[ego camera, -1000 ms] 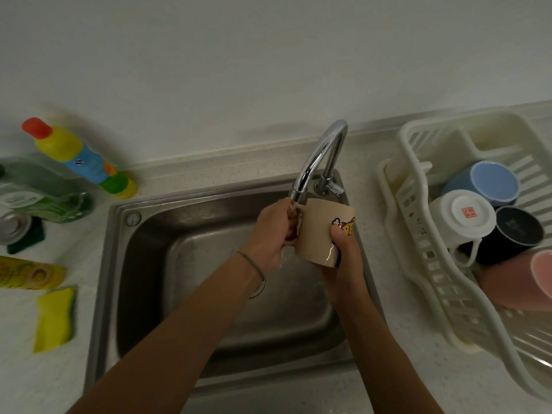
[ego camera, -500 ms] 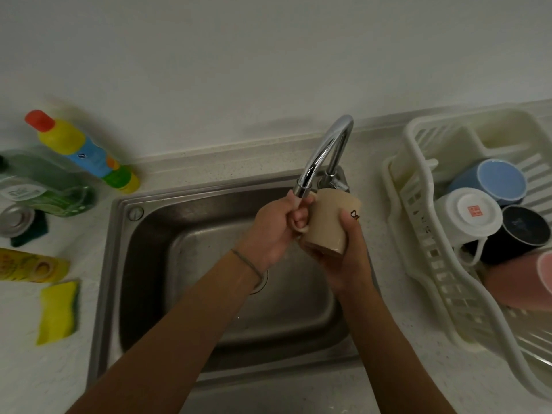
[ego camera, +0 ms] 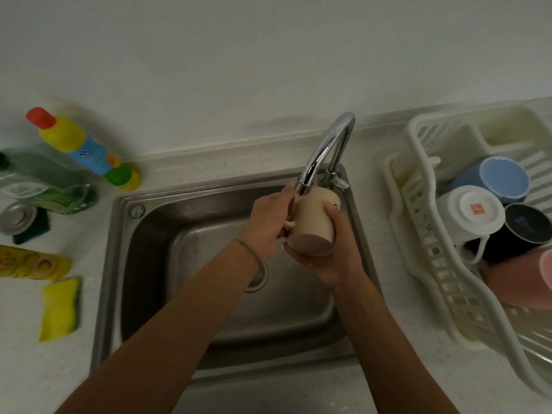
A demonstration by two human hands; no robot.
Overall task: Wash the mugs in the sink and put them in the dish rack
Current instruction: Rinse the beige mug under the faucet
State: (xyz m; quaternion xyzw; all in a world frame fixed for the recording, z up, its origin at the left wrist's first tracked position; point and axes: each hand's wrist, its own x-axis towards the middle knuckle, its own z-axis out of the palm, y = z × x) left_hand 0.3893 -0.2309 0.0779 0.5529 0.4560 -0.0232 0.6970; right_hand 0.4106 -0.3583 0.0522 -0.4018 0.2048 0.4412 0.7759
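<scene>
Beige mug (ego camera: 313, 222) held tilted under faucet (ego camera: 325, 150) over sink (ego camera: 119, 264) by left hand (ego camera: 268, 222) and right hand (ego camera: 331, 258), 4 mugs upturned in dish rack (ego camera: 424, 234) at right

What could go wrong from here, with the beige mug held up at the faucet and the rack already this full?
The beige mug sits right against the metal faucet spout, so a knock could chip its rim. It is probably wet, and the right hand and left hand could let it slip into the steel sink. The dish rack already holds four mugs packed close, so setting it in may clink them.
</scene>
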